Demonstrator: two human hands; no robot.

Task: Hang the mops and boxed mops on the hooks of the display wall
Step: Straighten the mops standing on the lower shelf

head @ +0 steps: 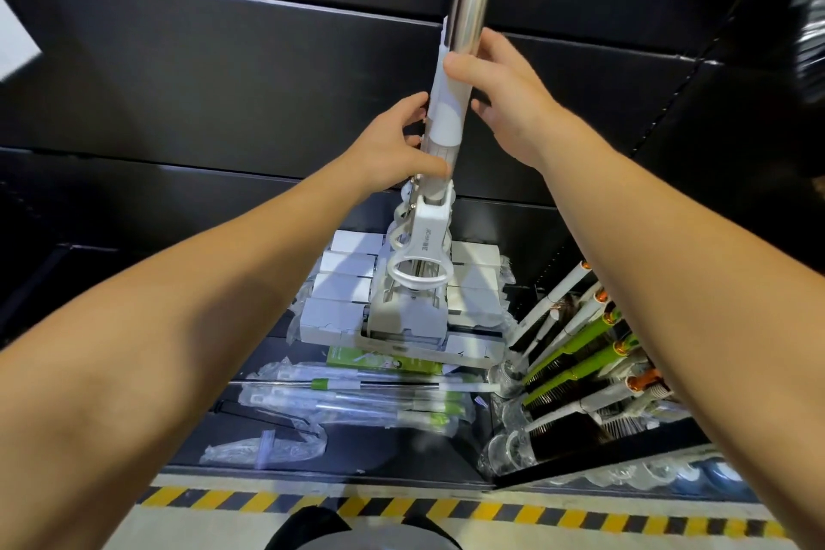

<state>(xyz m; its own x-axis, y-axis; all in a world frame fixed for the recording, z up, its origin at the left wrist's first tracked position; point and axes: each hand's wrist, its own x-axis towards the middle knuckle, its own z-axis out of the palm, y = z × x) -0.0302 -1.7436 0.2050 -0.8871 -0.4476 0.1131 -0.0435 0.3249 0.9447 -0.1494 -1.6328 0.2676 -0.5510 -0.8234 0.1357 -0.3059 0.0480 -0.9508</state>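
Both hands grip one mop [446, 121] upright against the display wall [223, 80]: left hand [397, 147] curled below the right hand [504, 98]. Its top and any hook lie out of view, so hanging looks unfinished; bagged mops [348, 397] below the held mop await.

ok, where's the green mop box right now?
Head view, low centre: the flat green mop box lies on the dark shelf, under the white boxes, behind the bagged mop poles.

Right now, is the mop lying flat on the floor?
No, both hands hold the mop upright by its pole.
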